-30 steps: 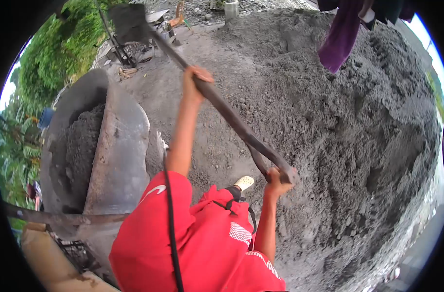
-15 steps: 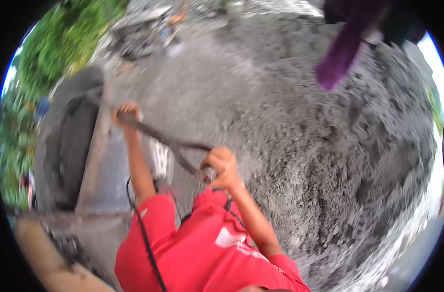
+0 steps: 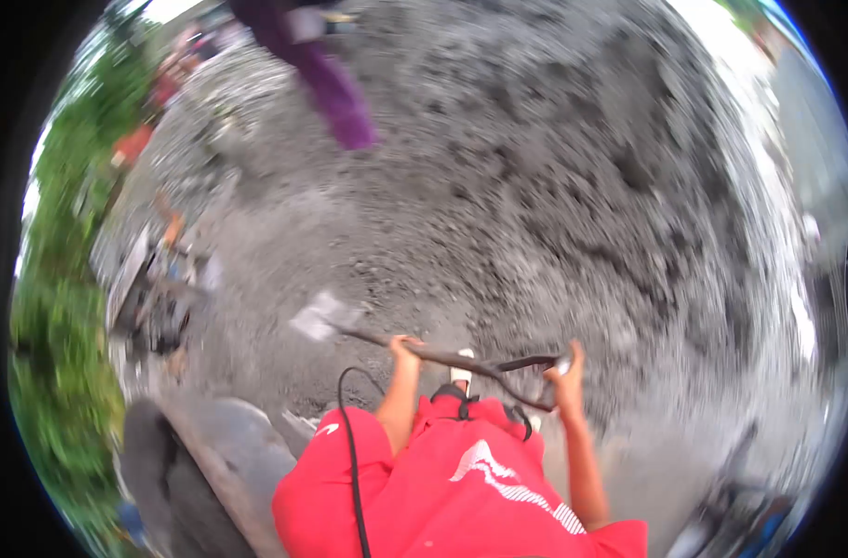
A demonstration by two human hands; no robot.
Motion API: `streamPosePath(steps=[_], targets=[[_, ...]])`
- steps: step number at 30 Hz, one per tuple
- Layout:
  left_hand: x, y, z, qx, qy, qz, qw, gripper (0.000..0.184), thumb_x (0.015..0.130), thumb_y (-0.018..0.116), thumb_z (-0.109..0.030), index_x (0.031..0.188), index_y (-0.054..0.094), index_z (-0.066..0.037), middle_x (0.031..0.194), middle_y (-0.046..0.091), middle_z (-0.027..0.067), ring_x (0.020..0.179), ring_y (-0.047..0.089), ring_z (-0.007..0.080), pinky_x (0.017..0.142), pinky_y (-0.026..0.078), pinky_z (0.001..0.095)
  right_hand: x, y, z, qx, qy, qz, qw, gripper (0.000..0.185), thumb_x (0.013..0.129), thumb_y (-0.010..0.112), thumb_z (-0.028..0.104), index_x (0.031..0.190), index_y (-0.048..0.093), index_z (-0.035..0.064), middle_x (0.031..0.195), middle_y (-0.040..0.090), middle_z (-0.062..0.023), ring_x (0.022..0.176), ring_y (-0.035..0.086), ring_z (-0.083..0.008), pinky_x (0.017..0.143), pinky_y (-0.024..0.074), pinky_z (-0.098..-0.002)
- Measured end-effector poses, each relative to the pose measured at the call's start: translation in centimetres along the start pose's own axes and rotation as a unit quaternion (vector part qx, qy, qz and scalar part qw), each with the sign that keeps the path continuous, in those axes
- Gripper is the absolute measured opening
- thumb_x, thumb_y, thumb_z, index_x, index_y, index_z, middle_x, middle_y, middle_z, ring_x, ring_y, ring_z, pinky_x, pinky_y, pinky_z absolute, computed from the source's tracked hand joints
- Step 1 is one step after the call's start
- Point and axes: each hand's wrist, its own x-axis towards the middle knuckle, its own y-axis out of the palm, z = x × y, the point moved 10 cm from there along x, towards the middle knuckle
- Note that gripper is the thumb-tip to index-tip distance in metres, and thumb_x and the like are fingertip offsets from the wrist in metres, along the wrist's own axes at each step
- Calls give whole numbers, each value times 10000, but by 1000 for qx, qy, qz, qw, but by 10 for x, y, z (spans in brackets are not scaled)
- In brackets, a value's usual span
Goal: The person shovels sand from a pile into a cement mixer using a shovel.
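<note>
A shovel [image 3: 442,356] with a dark shaft and a split Y-shaped handle lies across the front of my body. My left hand [image 3: 405,347] is closed around the shaft. At the handle's end, my right hand [image 3: 565,379] is wrapped round the grip. The shovel's pale, blurred blade [image 3: 321,316] points left over the grey ground, and no load can be made out on it. Beyond the blade spreads a large heap of grey sandy, gravelly material [image 3: 554,205].
At lower left stands a metal drum-like container [image 3: 233,437] with dark grey material inside. A purple-covered limb [image 3: 345,107] of another person reaches in at the top. Blurred equipment [image 3: 163,312] lies left. A black cable [image 3: 354,465] hangs before my red shirt.
The view has turned right, so the container has shifted to the lower left. The shovel has swung away from the container's opening to over the ground. Both hands still grip it.
</note>
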Motion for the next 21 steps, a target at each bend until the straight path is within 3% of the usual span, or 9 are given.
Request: streamPosePath(steps=[2, 4, 5, 6, 9, 10, 16, 19, 21], targets=[[22, -1, 146, 50, -168, 38, 984, 195, 598, 544, -273, 597, 433, -113, 562, 448, 79, 522, 454, 279, 519, 421, 427, -25, -81, 66, -171, 66, -5, 983, 670, 609, 566, 15, 1261, 447, 114, 1270, 385, -211, 1148, 415, -334, 982, 340, -430], [-55, 42, 227, 154, -215, 79, 961, 175, 614, 539, -249, 600, 417, -125, 554, 433, 53, 488, 428, 243, 479, 391, 384, -59, -139, 141, -308, -17, -134, 942, 453, 626, 571, 65, 1075, 589, 123, 1121, 493, -190, 1081, 463, -337, 928, 380, -423], [-78, 59, 264, 208, -227, 148, 940, 163, 622, 533, -230, 590, 413, -125, 557, 442, 49, 481, 420, 231, 476, 392, 386, -72, -149, 171, -360, -73, -112, 923, 305, 631, 575, 98, 934, 612, 106, 998, 528, -148, 986, 509, -302, 854, 410, -397], [-109, 60, 310, 240, -325, 125, 906, 158, 626, 534, -216, 576, 415, -124, 546, 433, 47, 466, 410, 241, 481, 400, 394, -98, -153, 195, -406, -126, -80, 902, 172, 637, 580, 131, 794, 635, 88, 876, 564, -106, 890, 555, -267, 781, 441, -372], [-212, 98, 388, 283, -469, 202, 812, 101, 649, 531, -140, 593, 456, -105, 541, 468, 21, 498, 461, 192, 499, 395, 352, -148, -150, 218, -437, -77, -10, 896, 128, 646, 612, 211, 629, 582, 87, 669, 527, -27, 650, 548, -205, 641, 437, -312], [-233, 98, 417, 242, -533, 156, 796, 98, 653, 544, -117, 615, 455, -102, 552, 477, 8, 509, 470, 171, 497, 383, 320, -156, -151, 231, -440, -78, -18, 894, 145, 636, 626, 228, 641, 578, 91, 657, 517, -17, 608, 529, -192, 623, 434, -311], [-371, 156, 471, 357, -603, 246, 670, 136, 697, 572, -165, 679, 459, -92, 558, 489, 34, 513, 475, 172, 514, 405, 325, -170, -164, 288, -518, -88, -12, 851, 234, 581, 668, 251, 742, 575, 108, 601, 439, 14, 523, 471, -145, 540, 411, -287], [-405, 187, 489, 416, -589, 315, 617, 194, 777, 539, -262, 781, 515, -69, 676, 557, 66, 568, 511, 212, 566, 444, 357, -148, -189, 296, -562, -76, -46, 822, 214, 589, 649, 169, 782, 574, 117, 602, 437, 9, 506, 469, -147, 459, 383, -287], [-405, 194, 492, 489, -510, 353, 614, 291, 824, 494, -346, 866, 542, -62, 787, 582, 90, 655, 547, 236, 615, 462, 385, -116, -211, 280, -547, -55, -105, 829, 192, 599, 644, 151, 772, 567, 123, 600, 471, -10, 504, 504, -180, 454, 398, -318]])
